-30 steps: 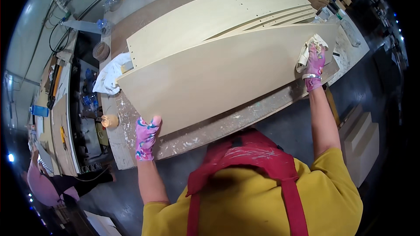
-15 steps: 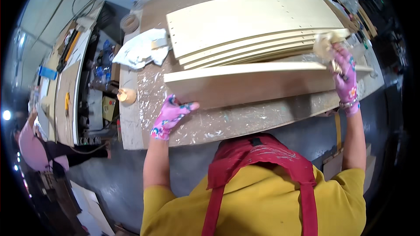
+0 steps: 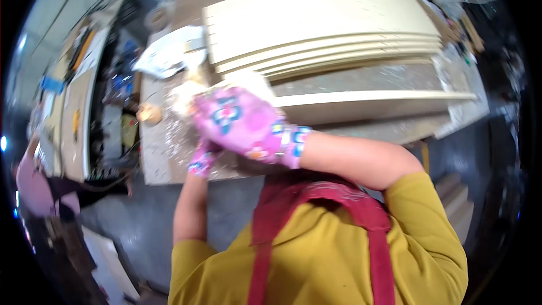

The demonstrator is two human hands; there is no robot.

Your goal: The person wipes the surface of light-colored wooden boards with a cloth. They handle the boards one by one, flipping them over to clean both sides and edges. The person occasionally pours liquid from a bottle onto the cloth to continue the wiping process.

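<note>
A long pale wooden board (image 3: pixel 372 107) stands on its edge along the near side of the worktable. My right hand (image 3: pixel 243 123), in a pink flowered glove, has its arm crossed to the board's left end. It is closed on a cream-coloured rag (image 3: pixel 185 99), smeared by motion. Below it is my left hand (image 3: pixel 201 161) in a matching glove, close to the board's left end; its fingers are hidden behind the right hand. Behind the board lies a stack of pale boards (image 3: pixel 316 20) with small holes near their ends.
On the worktable (image 3: pixel 155 161), a white cloth (image 3: pixel 169 51) with a small block on it lies left of the stack. A peach-coloured cup (image 3: pixel 149 114) stands near the left edge. A side bench (image 3: pixel 76 130) holds tools, with a person (image 3: pixel 42 186) beside it.
My right hand has swept with the rag from the board's right end to its left end, passing over my left hand. The view has shifted slightly.
</note>
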